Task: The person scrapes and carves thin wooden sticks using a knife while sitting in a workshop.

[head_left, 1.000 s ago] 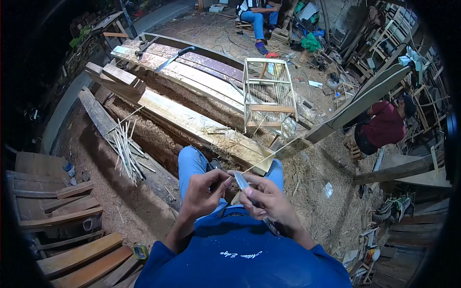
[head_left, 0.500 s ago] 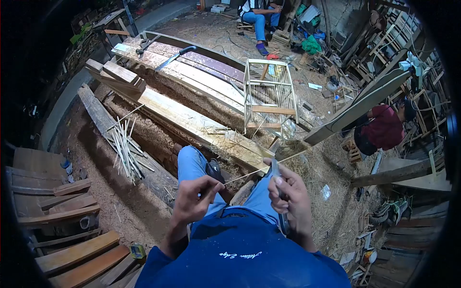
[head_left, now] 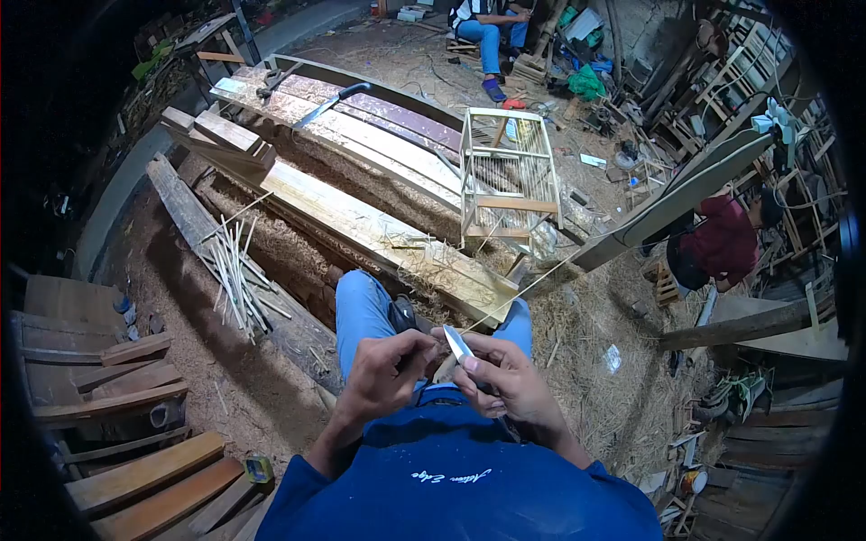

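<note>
My right hand [head_left: 507, 377] is closed around a knife, its bright blade [head_left: 457, 343] pointing up and to the left in front of my lap. Close beside it, my left hand [head_left: 386, 371] is closed, thumb and fingers pinched at the near end of a thin wooden strip [head_left: 541, 278]. The strip slants up and away to the right, past the blade and the right fingers. Exactly where it meets my left fingers is hidden. Beyond my knees lies a thick plank [head_left: 361, 216] with shavings on its near end.
A bundle of thin sticks [head_left: 239, 284] rests on a weathered board [head_left: 185, 212] at left. Past the plank are a handsaw [head_left: 329, 105] and a slatted wooden frame [head_left: 514, 205]. One person [head_left: 717, 239] crouches at right; another [head_left: 492, 41] sits at the back.
My right hand with the knife has moved left and toward me, along the strip, and is now close to my left hand. The blade now tilts left. My left hand has shifted slightly right.
</note>
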{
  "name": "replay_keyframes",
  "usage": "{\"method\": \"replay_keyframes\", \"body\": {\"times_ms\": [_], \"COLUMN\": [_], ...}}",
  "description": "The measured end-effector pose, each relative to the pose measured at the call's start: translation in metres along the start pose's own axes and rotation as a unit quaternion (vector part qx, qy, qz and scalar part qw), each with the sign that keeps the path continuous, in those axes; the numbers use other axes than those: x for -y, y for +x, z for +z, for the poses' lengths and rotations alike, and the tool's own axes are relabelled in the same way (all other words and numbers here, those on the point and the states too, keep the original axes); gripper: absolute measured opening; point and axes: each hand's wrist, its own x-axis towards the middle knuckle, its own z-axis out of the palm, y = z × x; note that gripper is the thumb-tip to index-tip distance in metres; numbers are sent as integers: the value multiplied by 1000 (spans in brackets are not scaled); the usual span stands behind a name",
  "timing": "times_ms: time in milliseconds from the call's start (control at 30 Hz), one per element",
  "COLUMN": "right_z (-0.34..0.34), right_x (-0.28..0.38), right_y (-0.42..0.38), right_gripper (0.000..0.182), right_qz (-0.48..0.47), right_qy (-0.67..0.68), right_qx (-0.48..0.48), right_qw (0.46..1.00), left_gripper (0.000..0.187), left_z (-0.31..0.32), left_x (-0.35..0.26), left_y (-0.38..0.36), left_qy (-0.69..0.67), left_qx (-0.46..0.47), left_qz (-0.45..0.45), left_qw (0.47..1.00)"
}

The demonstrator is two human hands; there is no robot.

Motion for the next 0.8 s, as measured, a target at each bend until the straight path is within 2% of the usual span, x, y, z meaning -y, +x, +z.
{"method": "replay_keyframes", "body": {"times_ms": [200,267,400,500,633,667,700,767,800], "right_z": [4,-6,-6,2,2,-6,-17,-35,-35], "right_x": [7,15,14,17,14,12,14,21,22], "right_y": [-8,-17,-14,-12,-12,-13,-15,-20,-21], "right_gripper": [49,49,51,50,49,49,49,49,50], "right_qz": [14,-104,-92,-79,-77,-114,-113,-202,-200], "right_qy": [-11,-17,9,-23,7,-7,-8,25,15], "right_qx": [-22,-140,-122,-101,-107,-146,-147,-150,-140], "right_qw": [1000,985,988,991,991,983,983,967,970], "left_gripper": [4,5,8,8,8,8,8,9,9], "left_z": [0,-13,-19,-17,-13,-15,-18,-22,-20], "left_x": [4,3,8,7,13,11,10,9,9], "left_y": [-5,-13,-12,-5,-6,-8,-9,-13,-14], "left_qy": [11,8,-2,-6,0,-10,-11,-7,-9], "left_qx": [-22,-21,2,17,31,22,21,22,19], "left_qz": [51,16,-20,-24,-15,-10,-10,-43,-45], "left_qw": [998,1000,1000,1000,999,1000,1000,999,999]}}
